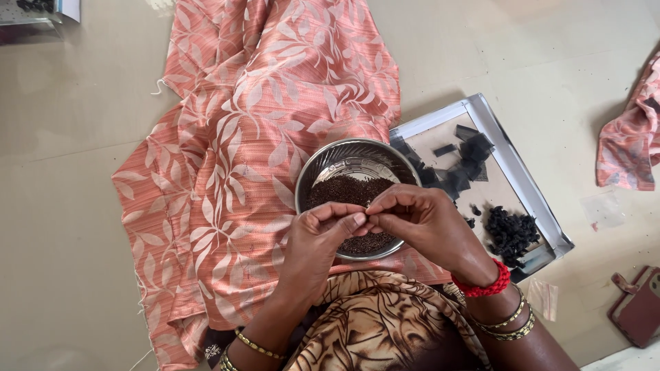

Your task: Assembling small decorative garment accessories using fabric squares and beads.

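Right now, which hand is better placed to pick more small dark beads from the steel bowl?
Probably the right hand: its fingers sit directly over the beads in the steel bowl; the left hand is nearer the rim.

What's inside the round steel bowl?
The round steel bowl holds small dark brown beads. The left hand and right hand cover its near part.

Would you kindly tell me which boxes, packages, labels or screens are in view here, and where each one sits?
Shallow box lid: right of the steel bowl; rectangular, white rim, holding black pieces.
Small clear packet: floor, right of the lid; flat, see-through.
Dark red case: lower right corner.
No screens or readable labels show.
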